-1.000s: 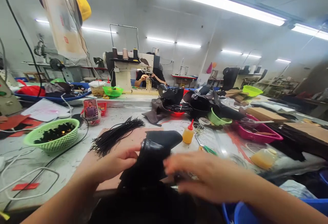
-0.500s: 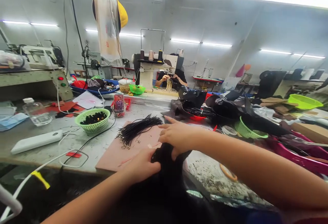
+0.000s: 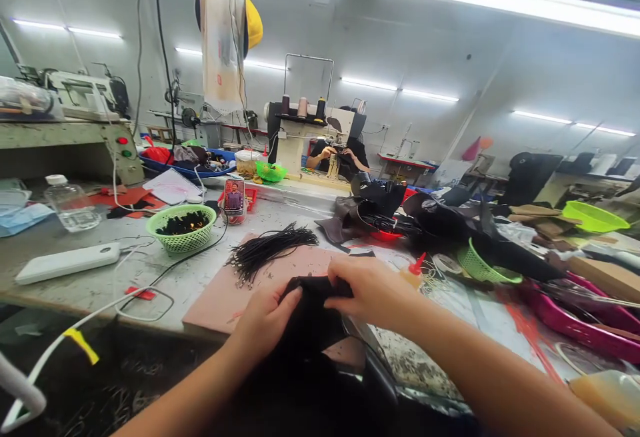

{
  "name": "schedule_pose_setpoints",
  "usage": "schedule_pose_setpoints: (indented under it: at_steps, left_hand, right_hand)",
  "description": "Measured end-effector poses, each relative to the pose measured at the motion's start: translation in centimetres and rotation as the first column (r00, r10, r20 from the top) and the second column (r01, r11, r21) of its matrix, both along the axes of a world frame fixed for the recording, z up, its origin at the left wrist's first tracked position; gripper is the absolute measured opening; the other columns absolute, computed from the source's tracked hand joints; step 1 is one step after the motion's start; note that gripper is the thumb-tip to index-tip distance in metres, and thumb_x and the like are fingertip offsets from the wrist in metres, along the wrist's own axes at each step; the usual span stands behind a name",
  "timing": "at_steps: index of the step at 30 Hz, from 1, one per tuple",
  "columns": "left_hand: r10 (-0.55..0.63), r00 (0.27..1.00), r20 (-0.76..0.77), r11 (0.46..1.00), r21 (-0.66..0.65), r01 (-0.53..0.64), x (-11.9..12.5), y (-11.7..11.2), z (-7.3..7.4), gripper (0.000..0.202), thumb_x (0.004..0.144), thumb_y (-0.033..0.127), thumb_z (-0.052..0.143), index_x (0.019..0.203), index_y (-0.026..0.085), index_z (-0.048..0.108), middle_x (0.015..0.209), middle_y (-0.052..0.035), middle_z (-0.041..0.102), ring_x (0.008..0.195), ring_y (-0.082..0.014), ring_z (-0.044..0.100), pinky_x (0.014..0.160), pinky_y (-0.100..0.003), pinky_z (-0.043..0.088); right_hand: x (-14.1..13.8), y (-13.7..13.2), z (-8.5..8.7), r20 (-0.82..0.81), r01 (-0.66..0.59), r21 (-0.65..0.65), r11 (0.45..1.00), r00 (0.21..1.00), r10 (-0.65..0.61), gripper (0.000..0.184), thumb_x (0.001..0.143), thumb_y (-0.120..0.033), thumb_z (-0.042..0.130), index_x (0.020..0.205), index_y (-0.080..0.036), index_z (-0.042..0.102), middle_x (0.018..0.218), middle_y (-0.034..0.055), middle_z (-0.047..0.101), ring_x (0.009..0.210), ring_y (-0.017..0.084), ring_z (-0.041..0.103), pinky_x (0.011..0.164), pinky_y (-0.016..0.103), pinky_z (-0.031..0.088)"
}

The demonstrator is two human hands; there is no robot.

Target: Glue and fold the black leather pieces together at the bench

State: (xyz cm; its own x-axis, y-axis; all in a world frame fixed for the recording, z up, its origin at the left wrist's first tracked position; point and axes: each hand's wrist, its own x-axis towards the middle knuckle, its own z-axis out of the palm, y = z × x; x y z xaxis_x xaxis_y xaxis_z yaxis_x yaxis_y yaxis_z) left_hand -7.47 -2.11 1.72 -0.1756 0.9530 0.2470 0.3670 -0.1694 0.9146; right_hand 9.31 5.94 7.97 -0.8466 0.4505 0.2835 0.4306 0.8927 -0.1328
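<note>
Head view. Black leather piece (image 3: 313, 317) gripped in both hands at the near edge of the pink cutting mat (image 3: 220, 297), draping off that mat's front edge toward the lap. Left hand (image 3: 265, 320) closed on the piece's left side, thumb on top and fingers curled beneath. Right hand (image 3: 373, 290) pinched on the upper right edge, knuckles raised, just right of the mat's centre. Hands close together, the material bunched between them.

Judging by the folds and sag: soft, limp, light, likely to collapse wherever unsupported. Smooth, faintly shiny surface, so probably a little slippery under dry fingers. Not fragile, though creasable. Best held at a seam or folded rim, where the layers give some stiffness, one hand on either side to keep the section taut.

On the mat's far half, a bundle of black cords (image 3: 270, 250), apart from both hands. Left of the mat, a green basket (image 3: 183, 227) with dark bits inside, and a white power bank (image 3: 67, 262) further left. Right of the mat, a small glue bottle (image 3: 411, 270) with a red tip. Beyond the mat, heaped black leather parts (image 3: 380, 207) and another person at a sewing machine (image 3: 310, 134).
</note>
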Motion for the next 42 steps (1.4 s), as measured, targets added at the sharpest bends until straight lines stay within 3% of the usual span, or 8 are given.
schedule_pose_setpoints:
  at_steps: [2,5,10,14,23,35,42]
  left_hand:
    - [0.044,0.998,-0.034,0.999,0.002,-0.044,0.0,-0.2,-0.4,0.025,0.080,0.034,0.046,0.068,0.017,0.061,0.063,-0.0001,0.062,0.061,-0.0169,0.054,0.057,-0.025,0.042]
    - [0.091,0.994,-0.053,0.996,-0.004,-0.092,0.3,-0.5,-0.9,0.028,0.081,0.035,0.044,0.064,0.017,0.058,0.060,-0.0006,0.060,0.060,-0.0174,0.053,0.056,-0.026,0.041]
    - [0.096,0.995,-0.028,0.995,-0.010,-0.096,0.6,-0.8,-1.1,0.028,0.082,0.036,0.042,0.065,0.017,0.054,0.064,-0.0021,0.060,0.064,-0.0181,0.053,0.059,-0.028,0.042]
    - [0.090,0.994,-0.069,0.996,0.025,-0.088,0.6,-1.2,-1.3,0.027,0.084,0.032,0.038,0.066,0.018,0.052,0.064,-0.0015,0.058,0.060,-0.0164,0.051,0.057,-0.027,0.040]
    - [0.200,0.927,-0.318,0.980,0.082,-0.183,0.6,-1.1,-1.7,0.031,0.083,0.030,0.033,0.055,0.020,0.040,0.050,0.0019,0.046,0.048,-0.0126,0.041,0.049,-0.025,0.030]
    - [0.207,0.934,-0.292,0.978,0.065,-0.197,0.8,-1.1,-1.4,0.031,0.081,0.030,0.033,0.052,0.020,0.037,0.049,0.0032,0.042,0.047,-0.0115,0.038,0.047,-0.024,0.029]
    - [0.179,0.933,-0.311,0.983,0.026,-0.180,0.7,-0.8,-1.5,0.030,0.083,0.030,0.031,0.056,0.021,0.040,0.053,0.0007,0.049,0.050,-0.0140,0.043,0.050,-0.026,0.032]
  right_hand:
    - [0.0,-1.4,-1.0,-0.041,-0.064,0.059,0.996,0.997,0.066,0.010,0.069,-0.017,0.066,0.069,-0.018,0.056,0.088,0.0051,0.063,0.078,0.019,0.058,0.068,0.030,0.046]
    - [-0.3,-3.2,-2.6,-0.196,-0.182,0.056,0.982,0.962,0.190,0.009,0.071,-0.011,0.057,0.068,-0.019,0.055,0.117,0.0086,0.059,0.106,0.024,0.055,0.090,0.040,0.043]
    - [-1.4,-5.1,-5.3,-0.483,-0.074,-0.124,0.990,0.876,0.005,0.014,0.076,-0.012,0.048,0.066,-0.022,0.047,0.111,0.0107,0.064,0.103,0.020,0.060,0.086,0.034,0.049]
    - [-2.1,-5.7,-6.4,-0.553,-0.050,-0.184,0.982,0.831,-0.061,0.016,0.075,-0.012,0.048,0.064,-0.023,0.044,0.113,0.0101,0.063,0.106,0.020,0.058,0.088,0.036,0.048]
    - [-1.9,-6.0,-6.4,-0.544,-0.086,-0.277,0.957,0.835,-0.082,0.015,0.074,-0.010,0.047,0.067,-0.023,0.043,0.112,0.0089,0.064,0.107,0.021,0.056,0.090,0.037,0.046]
    - [-1.7,-5.8,-5.9,-0.523,-0.118,-0.345,0.931,0.848,-0.086,0.017,0.069,-0.008,0.046,0.065,-0.023,0.039,0.108,0.0079,0.065,0.104,0.021,0.057,0.087,0.037,0.047]
    - [-1.9,-5.7,-6.0,-0.515,-0.093,-0.351,0.932,0.850,-0.108,0.017,0.069,-0.009,0.047,0.064,-0.023,0.038,0.109,0.0082,0.065,0.103,0.021,0.058,0.086,0.036,0.047]
